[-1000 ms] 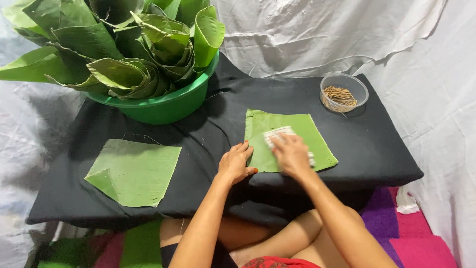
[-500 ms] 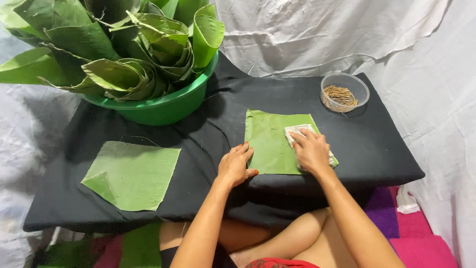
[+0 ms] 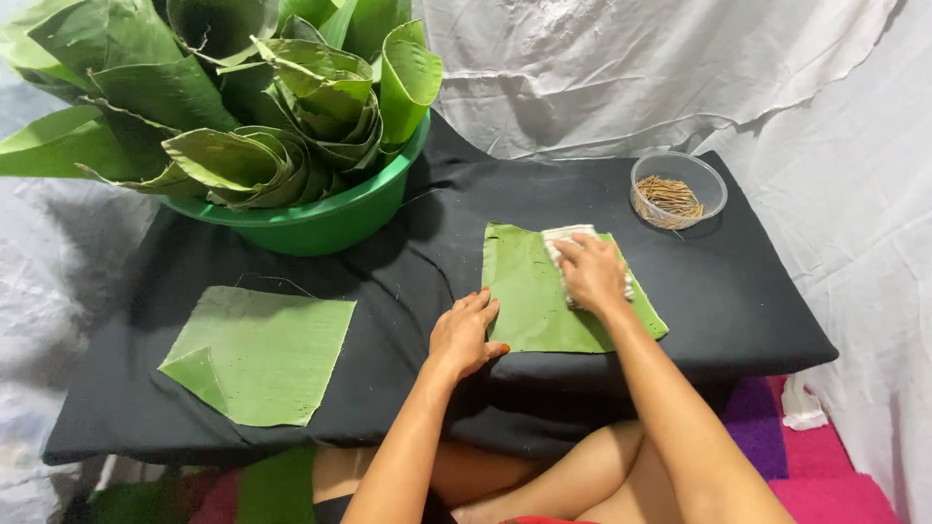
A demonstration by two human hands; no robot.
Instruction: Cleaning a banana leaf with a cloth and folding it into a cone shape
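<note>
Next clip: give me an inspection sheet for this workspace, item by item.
Surface: low table under black cloth.
Job's things: cut leaf lies flat; white cloth on it.
Clutter: second leaf piece at left, one corner folded; green basin of rolled leaves; clear bowl of thin sticks.
Grippers: left hand rests flat at the leaf's left edge; right hand presses on the cloth.
Cables: nothing seen.
Surroundings: white sheet behind; pink and purple mat at lower right.
</note>
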